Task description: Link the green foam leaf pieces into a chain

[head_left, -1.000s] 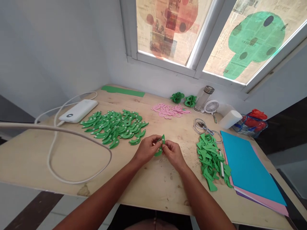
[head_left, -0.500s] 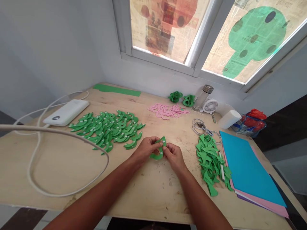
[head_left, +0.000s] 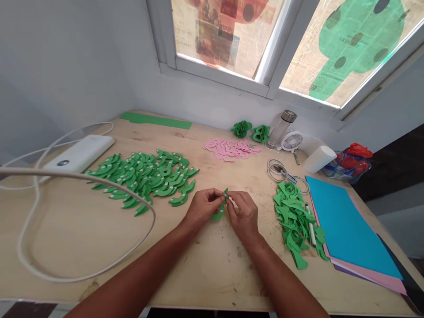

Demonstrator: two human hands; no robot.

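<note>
Between my hands is a small curved green paper cutout point(head_left: 217, 216) with white patches on it. My left hand point(head_left: 202, 207) pinches it from the left, its fingers covering the middle. My right hand point(head_left: 244, 213) is closed at the upper tip, thumb and forefinger on the paper's edge by a white patch. To the left lies a spread of curved green cutouts point(head_left: 159, 174) bearing white patches. On the right sits a heap of plain green paper pieces point(head_left: 293, 216) with a white pen point(head_left: 312, 229) on it.
A white power bank point(head_left: 82, 152) and its looping cable point(head_left: 152, 221) take up the left side. Pink cutouts point(head_left: 228, 149), green paper balls point(head_left: 241, 128), a bottle point(head_left: 281, 128) and a small fan point(head_left: 291, 141) stand behind. Blue sheets point(head_left: 351, 225) lie right, near scissors point(head_left: 287, 176).
My right fingers have shifted up to the cutout's top tip, and the right hand has turned a little. The cutout, seen more flat half a second ago, is now tilted. The view has shifted slightly.
</note>
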